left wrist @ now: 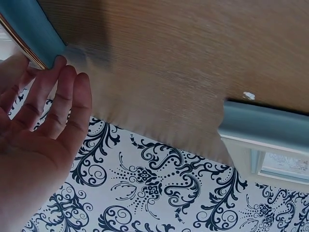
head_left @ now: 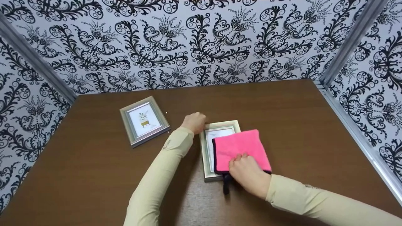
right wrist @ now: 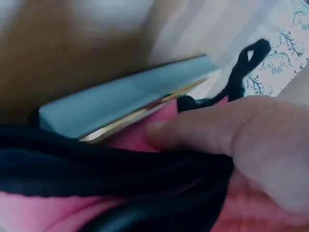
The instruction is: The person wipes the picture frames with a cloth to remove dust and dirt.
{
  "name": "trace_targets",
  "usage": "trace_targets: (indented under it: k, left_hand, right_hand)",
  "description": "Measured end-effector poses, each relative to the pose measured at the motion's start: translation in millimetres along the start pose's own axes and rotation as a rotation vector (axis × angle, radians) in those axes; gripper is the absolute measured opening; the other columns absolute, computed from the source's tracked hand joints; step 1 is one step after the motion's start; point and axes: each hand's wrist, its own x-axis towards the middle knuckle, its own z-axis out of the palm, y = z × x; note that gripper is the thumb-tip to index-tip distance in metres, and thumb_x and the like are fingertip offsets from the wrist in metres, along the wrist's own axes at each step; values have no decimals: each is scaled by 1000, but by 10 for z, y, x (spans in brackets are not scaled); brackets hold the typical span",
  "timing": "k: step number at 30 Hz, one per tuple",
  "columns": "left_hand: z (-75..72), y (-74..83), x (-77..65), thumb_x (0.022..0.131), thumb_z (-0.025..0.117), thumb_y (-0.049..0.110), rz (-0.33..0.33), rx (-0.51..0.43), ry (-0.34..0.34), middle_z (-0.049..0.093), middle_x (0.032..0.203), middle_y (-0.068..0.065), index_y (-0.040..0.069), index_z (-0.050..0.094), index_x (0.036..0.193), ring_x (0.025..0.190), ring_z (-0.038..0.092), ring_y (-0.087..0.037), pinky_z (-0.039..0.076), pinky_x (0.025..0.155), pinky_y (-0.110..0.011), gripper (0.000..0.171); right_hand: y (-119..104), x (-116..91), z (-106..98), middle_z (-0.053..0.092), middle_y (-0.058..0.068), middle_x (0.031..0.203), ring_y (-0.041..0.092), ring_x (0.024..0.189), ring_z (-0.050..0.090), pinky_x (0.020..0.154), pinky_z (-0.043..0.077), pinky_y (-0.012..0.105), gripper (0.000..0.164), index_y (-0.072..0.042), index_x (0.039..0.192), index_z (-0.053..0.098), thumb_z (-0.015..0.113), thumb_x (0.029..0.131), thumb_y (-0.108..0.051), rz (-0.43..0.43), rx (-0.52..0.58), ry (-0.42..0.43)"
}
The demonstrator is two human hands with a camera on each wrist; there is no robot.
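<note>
Near the middle of the brown wooden worktop lies a pale rectangular picture frame; the left hand holds its far left corner, and the right hand grasps a pink, black-edged fabric cloth upon it. Toward the worktop's far left corner lies a silver-beige rectangular frame.

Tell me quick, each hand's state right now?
Left hand: closed, holding a corner of the nearer picture frame.
Right hand: closed, holding the pink cloth.
</note>
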Motion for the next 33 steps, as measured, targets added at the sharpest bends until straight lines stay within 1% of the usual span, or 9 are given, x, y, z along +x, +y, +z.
trace_targets:
  k: [5,8,12,15,21,24,27,30,33]
  left_hand:
    - [3,-15,6,83,69,11,2,-16,7,70,97,-14,9,71,80,91,66,-34,54,73,-51,4]
    - [-3,-14,8,85,70,15,-6,-19,0,69,97,-15,9,71,81,92,66,-34,53,74,-51,8]
    - [-19,-3,2,86,69,14,-17,-19,-12,69,98,-15,7,71,82,93,66,-35,54,73,-52,8]
    - [-28,2,-1,85,68,11,-17,-19,-14,69,98,-15,7,71,83,92,65,-36,54,73,-52,6]
    - [-12,9,-2,84,67,7,-14,-12,-16,69,98,-15,9,72,85,93,65,-35,53,73,-52,6]
    - [5,14,-1,84,65,5,-3,-21,-15,69,99,-15,10,72,86,94,65,-34,53,73,-51,9]
    - [13,15,1,84,65,6,-4,-27,-17,69,101,-14,12,72,88,96,65,-33,53,75,-51,10]
    - [14,9,4,85,64,6,-9,-25,-19,69,101,-13,12,72,89,97,65,-32,53,75,-51,10]
    - [18,-1,11,85,65,7,-4,-19,-14,69,101,-13,11,72,88,96,65,-32,53,75,-51,8]
  right_hand:
    - [35,98,21,51,6,62,19,52,49,37,42,32,16,-4,77,61,76,71,-5,-80,150,-9]
    - [69,147,62,54,4,69,21,57,53,40,43,33,18,-7,79,56,73,72,-4,-149,263,-3]
    - [108,182,117,69,8,97,25,82,65,61,54,36,22,-5,97,61,70,77,-3,-273,403,-15]
    - [160,182,145,67,10,116,26,101,64,81,53,38,36,-4,113,63,69,78,-1,-347,489,-28]
    - [328,105,162,65,4,121,21,114,59,94,47,36,45,-9,120,64,62,79,7,-437,661,-63]
    - [402,50,156,64,5,122,20,116,58,98,44,35,47,-8,120,64,57,78,11,-459,733,-81]
    - [456,-19,152,65,5,120,21,115,59,98,44,36,46,-7,119,64,57,78,12,-439,752,-78]
    - [486,-97,136,66,6,117,23,112,60,95,47,39,44,-6,117,65,59,78,11,-372,706,-67]
    - [484,-181,104,67,7,112,25,106,62,90,49,41,40,-6,114,65,63,77,8,-286,593,-61]
